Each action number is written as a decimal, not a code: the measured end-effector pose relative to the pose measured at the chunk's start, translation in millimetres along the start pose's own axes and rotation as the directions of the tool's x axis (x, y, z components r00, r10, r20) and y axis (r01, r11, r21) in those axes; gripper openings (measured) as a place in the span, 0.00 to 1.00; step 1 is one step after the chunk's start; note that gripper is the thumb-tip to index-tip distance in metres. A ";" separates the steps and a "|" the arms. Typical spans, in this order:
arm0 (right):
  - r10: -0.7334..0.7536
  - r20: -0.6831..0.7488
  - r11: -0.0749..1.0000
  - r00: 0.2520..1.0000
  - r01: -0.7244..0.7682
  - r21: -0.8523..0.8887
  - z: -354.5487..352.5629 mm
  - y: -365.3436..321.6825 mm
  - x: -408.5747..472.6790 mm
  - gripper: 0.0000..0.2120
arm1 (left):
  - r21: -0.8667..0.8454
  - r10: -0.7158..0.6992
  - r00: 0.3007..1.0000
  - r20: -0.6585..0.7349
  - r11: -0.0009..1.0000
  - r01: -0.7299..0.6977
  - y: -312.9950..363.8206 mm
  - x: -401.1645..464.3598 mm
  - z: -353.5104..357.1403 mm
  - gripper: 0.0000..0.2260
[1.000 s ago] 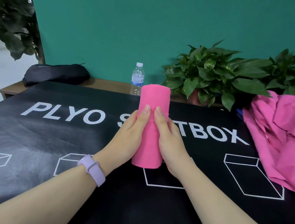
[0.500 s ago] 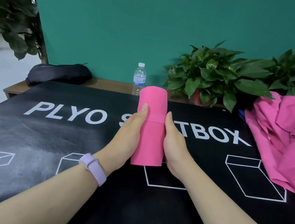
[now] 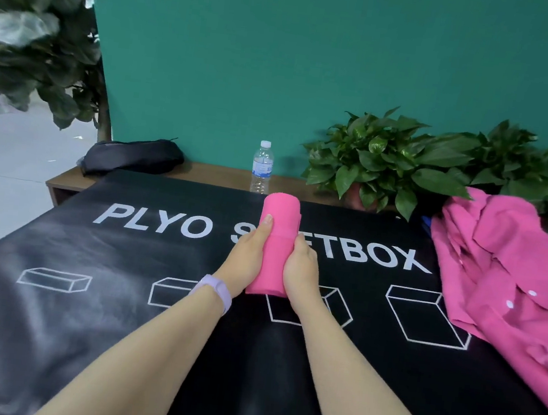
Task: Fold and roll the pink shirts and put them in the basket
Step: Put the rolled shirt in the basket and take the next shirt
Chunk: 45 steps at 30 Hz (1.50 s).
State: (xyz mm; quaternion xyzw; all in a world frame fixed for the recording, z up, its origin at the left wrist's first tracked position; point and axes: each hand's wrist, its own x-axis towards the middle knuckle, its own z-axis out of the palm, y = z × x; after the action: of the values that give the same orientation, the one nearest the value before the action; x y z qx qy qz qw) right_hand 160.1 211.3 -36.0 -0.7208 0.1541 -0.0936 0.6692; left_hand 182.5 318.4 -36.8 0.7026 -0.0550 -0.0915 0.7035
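- A rolled pink shirt [image 3: 274,247] lies in the middle of the frame on the black mat [image 3: 79,321], its long axis running away from the viewer, the far end just below the white lettering.
- The left hand [image 3: 246,258] cups the left flank of the roll, thumb laid up along the top and fingers wrapped under, so it is grasping the roll.
- The right hand [image 3: 300,272] is clenched round the right flank of the same roll, fingers tucked beneath and out of sight.
- A cuff-like band of fabric crosses the roll near its far third; to my eye the roll is being tightened or its outer flap secured, which would be the close of the rolling step for this shirt.
- A heap of loose pink shirts [image 3: 512,281] sits at the right edge of the frame, unfolded, white buttons showing; more shirts remain to be done.
- No basket appears anywhere in view, so the next move likely calls for lifting the roll with a firm squeeze to stop it unwinding, then turning to find the basket.
- The risk I see is the soft roll loosening when one hand lets go.
- Along the far edge stand a water bottle [image 3: 262,167], a dark pouch [image 3: 133,157] at upper left, and leafy potted plants [image 3: 392,159].
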 end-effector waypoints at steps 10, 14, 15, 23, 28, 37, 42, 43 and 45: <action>0.275 0.160 0.944 0.948 -0.235 -0.230 -46.9 -51.4 -81.2 0.24 | 0.001 -0.102 0.992 -0.070 0.995 0.102 18.6 -95.6 23.2 0.30; 0.167 0.013 0.958 0.986 -0.159 -0.239 -79.6 -70.6 -126.6 0.30 | 0.000 0.000 1.000 -0.024 1.000 0.000 41.2 -126.5 53.9 0.28; 0.151 0.013 0.970 0.988 -0.146 -0.194 -88.9 -74.6 -136.9 0.30 | 0.008 0.029 1.000 -0.002 1.000 -0.029 47.3 -133.8 62.4 0.28; 0.014 -0.106 0.992 0.994 -0.027 -0.121 -177.6 -97.3 -198.5 0.43 | -0.012 0.092 0.981 0.172 0.996 -0.092 93.3 -189.0 148.0 0.30; -0.041 -0.168 0.975 0.985 0.003 -0.223 -245.4 -95.9 -229.9 0.50 | 0.019 0.077 0.959 0.272 0.996 -0.085 96.5 -218.3 210.1 0.32; -0.063 -0.529 0.990 0.846 -0.013 -0.138 -365.8 -74.0 -247.0 0.46 | 0.078 0.145 0.930 0.339 0.980 -0.181 102.2 -252.9 351.4 0.30; -0.039 -0.739 0.999 0.673 0.024 -0.031 -447.6 -69.9 -253.9 0.41 | 0.185 0.273 0.785 0.557 0.880 -0.437 97.8 -275.2 426.3 0.19; 0.004 -0.757 0.998 0.653 0.041 0.041 -463.9 -68.7 -255.5 0.41 | 0.193 0.293 0.767 0.571 0.860 -0.472 96.7 -278.8 440.4 0.18; 0.094 -0.776 0.983 0.623 0.064 0.171 -494.6 -65.0 -257.5 0.40 | 0.222 0.310 0.722 0.618 0.813 -0.539 96.1 -282.6 466.4 0.19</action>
State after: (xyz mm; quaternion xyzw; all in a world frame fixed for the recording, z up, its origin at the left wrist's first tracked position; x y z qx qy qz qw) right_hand -243.1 -158.5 89.9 -0.5431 0.4262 -0.4051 0.5994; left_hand -184.7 -80.1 76.8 0.7363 -0.4364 -0.1113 0.5050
